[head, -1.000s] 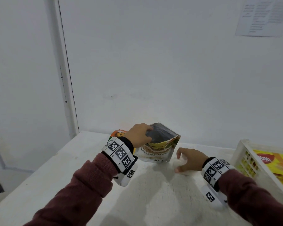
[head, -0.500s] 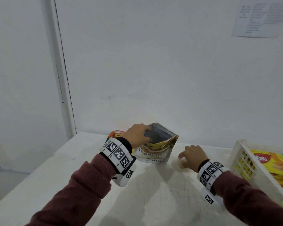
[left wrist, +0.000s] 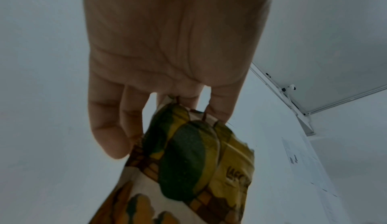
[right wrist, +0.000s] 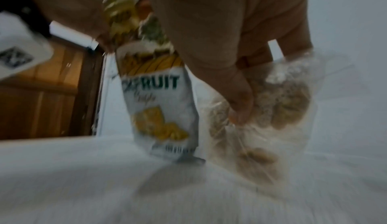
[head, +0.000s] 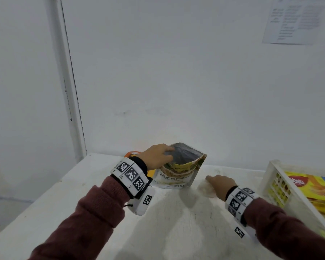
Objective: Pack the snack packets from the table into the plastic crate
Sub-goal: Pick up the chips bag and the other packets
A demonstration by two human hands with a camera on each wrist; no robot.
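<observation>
Hands at work: a white-and-yellow jackfruit snack pouch (head: 176, 171) is pinched at its top by the left hand (head: 157, 155), a clear plastic packet (pale snacks inside) (right wrist: 272, 105) clutched by the right hand (head: 220, 185), beside a white plastic crate (head: 274, 186).

Ahead: jackfruit pouch (head: 174, 173) and wall (head: 176, 81) block my reach.
Right: crate (head: 270, 177) wall stands in my way.
Near counter (head: 176, 228): open passage.

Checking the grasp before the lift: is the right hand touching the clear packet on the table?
Touching. In the right wrist view the right hand has its fingers curled onto the clear packet, the film bunching under them.
</observation>
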